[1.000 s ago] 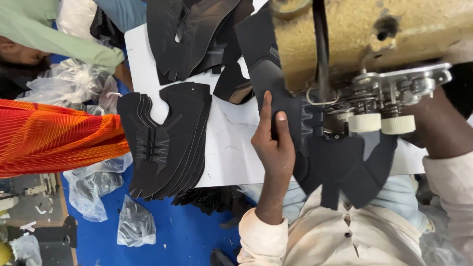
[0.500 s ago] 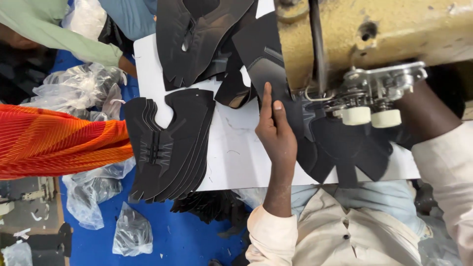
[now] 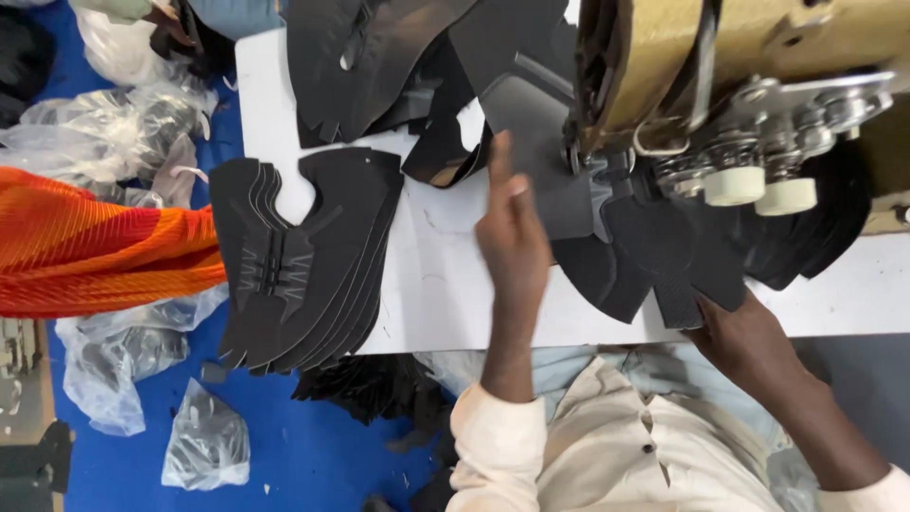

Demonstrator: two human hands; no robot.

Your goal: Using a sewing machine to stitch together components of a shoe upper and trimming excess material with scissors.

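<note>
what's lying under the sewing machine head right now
Black cut shoe pieces lie fanned on the white table beneath the machine head. The right hand holds their near edge; the left hand rests beside them. The needle area is hidden.

- A clear plastic bag (image 3: pixel 204 446) of dark pieces lies on the blue floor, lower left.
- A larger clear bag (image 3: pixel 114 365) sits beside it.
- More clear bags (image 3: pixel 104 128) are heaped upper left.

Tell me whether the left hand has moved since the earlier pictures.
Yes. The left hand has drawn away from the sewing machine head, toward the stack of black shoe uppers.
</note>
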